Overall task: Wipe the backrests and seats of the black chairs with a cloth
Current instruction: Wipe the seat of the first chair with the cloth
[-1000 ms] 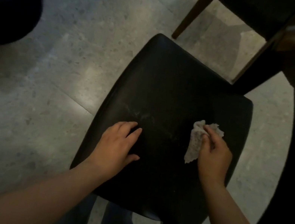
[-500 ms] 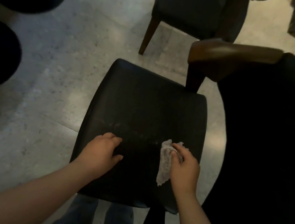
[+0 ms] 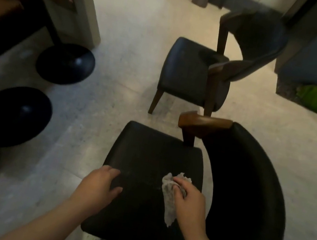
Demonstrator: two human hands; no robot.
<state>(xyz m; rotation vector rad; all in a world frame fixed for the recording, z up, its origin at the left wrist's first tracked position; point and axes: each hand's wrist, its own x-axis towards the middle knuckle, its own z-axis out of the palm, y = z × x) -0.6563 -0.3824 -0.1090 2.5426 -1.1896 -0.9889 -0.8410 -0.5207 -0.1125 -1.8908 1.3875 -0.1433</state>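
Pale cloth (image 3: 167,206) near seat (image 3: 153,157) edge

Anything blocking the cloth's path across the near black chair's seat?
Only the left hand, resting on the left of the black padded seat, apart from the crumpled grey cloth in the right hand. Nothing else visible.

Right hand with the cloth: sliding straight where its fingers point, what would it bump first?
Probably nothing. The right hand, holding the cloth, has fingers pointing up-left across the bare seat; that line passes left of the wooden post and off the seat's far edge.
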